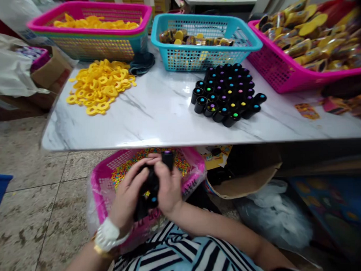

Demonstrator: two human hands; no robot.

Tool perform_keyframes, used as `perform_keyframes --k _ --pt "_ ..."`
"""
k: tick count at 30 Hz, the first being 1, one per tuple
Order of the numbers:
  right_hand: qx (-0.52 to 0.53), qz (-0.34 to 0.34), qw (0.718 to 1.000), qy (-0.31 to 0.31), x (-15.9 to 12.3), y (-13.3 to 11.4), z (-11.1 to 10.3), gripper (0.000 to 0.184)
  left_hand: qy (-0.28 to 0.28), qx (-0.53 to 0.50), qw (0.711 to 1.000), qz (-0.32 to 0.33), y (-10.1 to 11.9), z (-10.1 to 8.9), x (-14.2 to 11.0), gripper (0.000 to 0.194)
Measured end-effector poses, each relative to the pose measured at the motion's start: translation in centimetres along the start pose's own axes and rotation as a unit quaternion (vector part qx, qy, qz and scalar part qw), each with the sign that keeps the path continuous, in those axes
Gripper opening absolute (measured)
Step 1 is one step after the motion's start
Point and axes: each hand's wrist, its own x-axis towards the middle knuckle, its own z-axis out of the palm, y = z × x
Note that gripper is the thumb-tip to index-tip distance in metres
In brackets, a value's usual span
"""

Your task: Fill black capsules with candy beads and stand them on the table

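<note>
My left hand (126,194) and my right hand (171,187) are closed around a bunch of short black tubes (152,180), low over a pink basket (96,195). One tube (167,161) with a purple ball in its end sticks up by my right fingers. Another, with a blue ball, shows between my palms; the hands partly hide the rest. Small multicoloured balls (119,174) fill the plastic-lined basket under my hands. On the marble-patterned table (156,124) stands a cluster of similar black tubes (223,90), their ends showing blue, purple, green, yellow and pink balls.
Yellow ring-shaped plastic pieces (103,85) lie heaped at the table's left, beside a dark cloth (142,63). Behind are a pink-rimmed basket (90,7), a blue basket (207,55) and a full pink basket (273,71). An open carton (247,184) sits under the table edge.
</note>
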Motion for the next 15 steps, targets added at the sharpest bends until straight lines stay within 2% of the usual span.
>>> perform_keyframes --k 2,4,6,8,10,12,13,14,15 --pt "-0.074 0.021 0.994 -0.072 0.1 2.1 1.2 0.026 0.037 0.078 0.996 -0.006 -2.3 -3.1 -0.6 0.056" --pt "-0.187 0.014 0.975 -0.121 -0.1 3.1 1.1 0.029 0.062 0.165 0.984 -0.031 -4.5 -5.5 -1.1 0.062" --pt "-0.261 -0.011 0.955 -0.14 -0.5 2.4 -0.4 0.037 0.066 0.273 0.96 -0.019 -5.8 -6.9 -1.7 0.065" --pt "-0.273 -0.036 0.951 -0.144 -0.6 -0.1 -3.5 0.039 0.081 0.373 0.923 0.035 -5.5 -7.1 -2.1 0.065" --pt "-0.274 -0.021 0.951 -0.142 0.1 -3.5 -8.0 0.021 0.112 0.433 0.887 0.119 -3.9 -5.8 -2.2 0.06" --pt "-0.369 0.018 0.924 -0.096 2.1 -6.7 -13.5 0.023 0.116 0.436 0.87 0.201 -1.6 -3.1 -2.0 0.052" --pt "-0.433 0.052 0.896 -0.081 3.4 -7.9 -16.4 0.025 0.094 0.42 0.872 0.232 -0.5 -1.0 -1.8 0.046" --pt "-0.513 0.098 0.851 -0.056 5.0 -8.8 -19.2 0.025 0.043 0.399 0.882 0.247 0.4 1.4 -1.5 0.041" --pt "-0.593 0.165 0.786 -0.043 6.6 -9.2 -21.8 0.023 -0.029 0.376 0.89 0.256 0.9 4.3 -1.1 0.036"
